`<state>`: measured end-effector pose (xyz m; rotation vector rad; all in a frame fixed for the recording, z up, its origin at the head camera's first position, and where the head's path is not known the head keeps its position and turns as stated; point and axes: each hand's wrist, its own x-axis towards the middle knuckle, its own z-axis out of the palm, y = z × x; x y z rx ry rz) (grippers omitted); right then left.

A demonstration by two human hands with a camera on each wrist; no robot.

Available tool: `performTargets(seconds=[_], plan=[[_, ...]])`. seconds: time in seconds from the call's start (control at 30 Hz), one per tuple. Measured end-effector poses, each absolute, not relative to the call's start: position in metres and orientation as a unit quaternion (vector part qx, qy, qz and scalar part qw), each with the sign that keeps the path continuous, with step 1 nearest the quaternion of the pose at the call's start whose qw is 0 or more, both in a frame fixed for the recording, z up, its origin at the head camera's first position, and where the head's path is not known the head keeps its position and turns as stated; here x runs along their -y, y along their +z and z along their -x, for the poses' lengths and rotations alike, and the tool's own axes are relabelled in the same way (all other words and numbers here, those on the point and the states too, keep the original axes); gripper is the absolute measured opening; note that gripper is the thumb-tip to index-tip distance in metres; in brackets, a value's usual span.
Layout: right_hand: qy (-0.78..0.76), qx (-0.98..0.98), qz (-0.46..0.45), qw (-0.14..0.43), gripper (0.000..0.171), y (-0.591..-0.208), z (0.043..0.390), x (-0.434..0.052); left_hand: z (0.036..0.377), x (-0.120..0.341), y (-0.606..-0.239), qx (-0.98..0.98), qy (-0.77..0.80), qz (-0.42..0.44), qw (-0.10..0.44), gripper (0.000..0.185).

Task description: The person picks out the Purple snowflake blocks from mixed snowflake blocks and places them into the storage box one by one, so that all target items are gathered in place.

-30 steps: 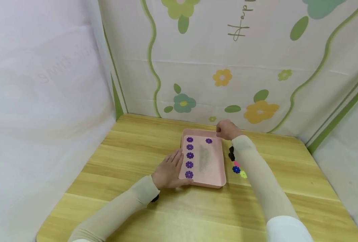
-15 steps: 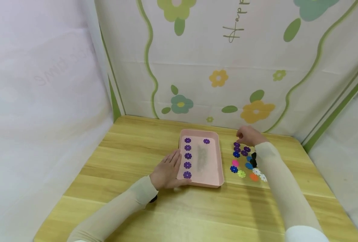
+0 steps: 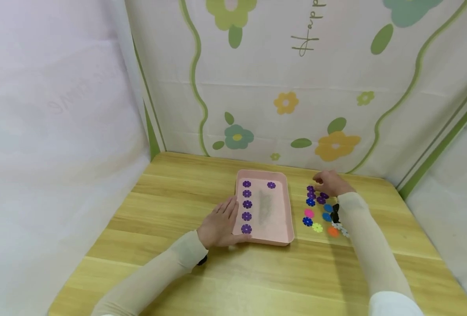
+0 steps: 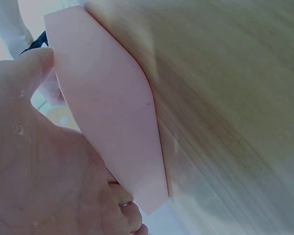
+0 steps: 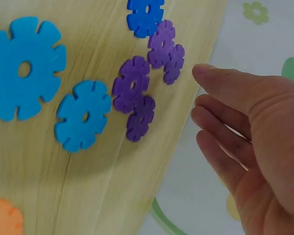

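A shallow pink tray (image 3: 278, 215) lies on the wooden table. Inside it, a column of several purple flower-shaped discs (image 3: 247, 204) runs down the left side, and a single purple flower-shaped disc (image 3: 271, 185) sits at the top right. My left hand (image 3: 219, 226) rests along the tray's left rim, its fingers straight and the thumb at the near corner. To the right of the tray, my right hand (image 3: 331, 182) hovers beside loose purple flower-shaped discs (image 5: 132, 84). Its fingers are relaxed and apart from the thumb, with nothing between them in the right wrist view.
More flower-shaped discs lie right of the tray: light blue (image 5: 83, 116), dark blue (image 3: 307, 221), pink (image 3: 309, 213), yellow-green (image 3: 317, 227), orange (image 3: 333, 231) and white ones partly behind the right wrist. A patterned cloth (image 3: 257, 118) hangs along the table's far edge.
My right hand has moved from the tray's far right corner rightward to the loose purple discs, uncovering the coloured pile. My left hand stays on the tray rim.
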<state>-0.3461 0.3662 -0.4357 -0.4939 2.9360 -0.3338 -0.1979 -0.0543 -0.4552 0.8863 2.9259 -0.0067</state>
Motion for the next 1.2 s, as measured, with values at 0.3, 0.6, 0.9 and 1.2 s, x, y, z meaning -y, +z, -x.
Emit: performTargets(seconds=[0.3, 0.6, 0.9, 1.2], plan=[[-0.141, -0.97, 0.174, 0.095, 0.037, -0.452, 0.35, -0.361, 0.196, 0.054, -0.456, -0.957, 0.001, -0.288, 0.046, 0.113], [-0.163, -0.972, 0.139, 0.101, 0.035, -0.458, 0.351, -0.362, 0.195, 0.054, -0.455, -0.956, 0.005, -0.29, 0.045, 0.112], [-0.193, -0.969, 0.112, 0.109, 0.019, -0.462, 0.354, -0.366, 0.195, 0.054, -0.456, -0.958, 0.01, -0.285, 0.041, 0.114], [-0.16, -0.974, 0.129, 0.094, 0.014, -0.447, 0.354, -0.372, 0.197, 0.053, -0.456, -0.957, 0.005, -0.285, 0.041, 0.115]])
